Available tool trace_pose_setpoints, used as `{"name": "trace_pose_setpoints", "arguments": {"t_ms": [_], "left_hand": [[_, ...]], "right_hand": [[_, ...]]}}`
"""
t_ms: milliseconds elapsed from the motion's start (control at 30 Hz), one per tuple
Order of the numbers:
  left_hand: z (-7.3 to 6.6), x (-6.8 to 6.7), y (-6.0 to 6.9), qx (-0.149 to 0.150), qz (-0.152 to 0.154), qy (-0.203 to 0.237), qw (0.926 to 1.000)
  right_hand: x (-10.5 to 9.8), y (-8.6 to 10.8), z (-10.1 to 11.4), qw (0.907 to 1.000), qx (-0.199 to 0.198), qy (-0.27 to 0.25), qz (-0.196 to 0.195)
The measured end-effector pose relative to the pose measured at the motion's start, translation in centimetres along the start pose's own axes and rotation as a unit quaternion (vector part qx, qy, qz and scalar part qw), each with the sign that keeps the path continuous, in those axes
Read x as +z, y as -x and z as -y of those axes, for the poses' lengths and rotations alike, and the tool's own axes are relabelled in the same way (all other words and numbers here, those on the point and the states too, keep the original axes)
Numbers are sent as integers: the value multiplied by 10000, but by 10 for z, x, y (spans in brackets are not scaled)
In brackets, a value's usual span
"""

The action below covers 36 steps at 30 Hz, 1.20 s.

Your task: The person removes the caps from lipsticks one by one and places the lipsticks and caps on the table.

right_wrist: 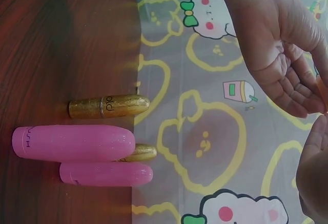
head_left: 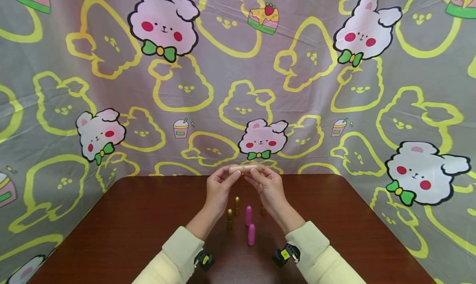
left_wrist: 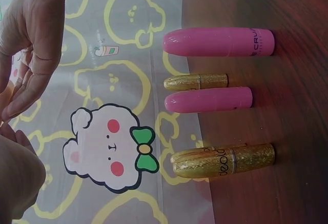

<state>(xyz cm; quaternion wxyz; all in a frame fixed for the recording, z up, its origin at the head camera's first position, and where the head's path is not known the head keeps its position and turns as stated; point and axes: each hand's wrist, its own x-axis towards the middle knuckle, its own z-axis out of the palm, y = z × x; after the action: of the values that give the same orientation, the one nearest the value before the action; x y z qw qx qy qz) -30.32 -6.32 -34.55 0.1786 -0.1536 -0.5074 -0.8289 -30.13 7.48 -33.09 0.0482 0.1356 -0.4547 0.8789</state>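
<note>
"Between my left hand [head_left: 219, 187] and right hand [head_left: 268, 187]: contents?"

"One pale tube [head_left: 235, 169], fingers of both closed on it, neither hand nearer. Long axis: left to right; any pull, I judge, would follow it."

"Below the grip, on my side?"

"Two pink tubes [head_left: 248, 216], upright; gold tubes [head_left: 229, 219] standing alongside."

"Wrist views add?"

"Lettering on pink and gold. Only the head view gives my held tube's length."
</note>
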Motion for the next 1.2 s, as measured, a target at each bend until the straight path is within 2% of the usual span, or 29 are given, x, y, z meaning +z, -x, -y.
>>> {"name": "trace_pose_setpoints", "arguments": {"t_ms": [133, 200, 267, 400, 533, 733, 867, 1200], "left_hand": [[0, 1, 0, 64, -10, 104, 9999], [-1, -2, -3, 160, -8, 343, 9993], [-2, -11, -6, 285, -25, 619, 9977], [-7, -30, -13, 435, -244, 1061, 9931], [-10, -39, -15, 323, -244, 1146, 9926], [-13, -42, -15, 151, -196, 1358, 9904], [-15, -45, -15, 176, -232, 1383, 9900], [-21, -54, -15, 217, -392, 1291, 9906]], "right_hand": [[-1, 0, 2, 10000, 46, -75, 30], [-5, -3, 6, 9997, -35, -236, 38], [-14, -6, 13, 9991, -152, -387, -97], [-34, -14, 26, 9967, -369, -522, -497], [-42, -16, 30, 9979, -238, -328, -509], [-45, -14, 30, 9986, -261, -83, -442], [-49, -12, 31, 9988, -248, 35, -409], [-61, -12, 38, 9986, -106, -53, -521]]}}
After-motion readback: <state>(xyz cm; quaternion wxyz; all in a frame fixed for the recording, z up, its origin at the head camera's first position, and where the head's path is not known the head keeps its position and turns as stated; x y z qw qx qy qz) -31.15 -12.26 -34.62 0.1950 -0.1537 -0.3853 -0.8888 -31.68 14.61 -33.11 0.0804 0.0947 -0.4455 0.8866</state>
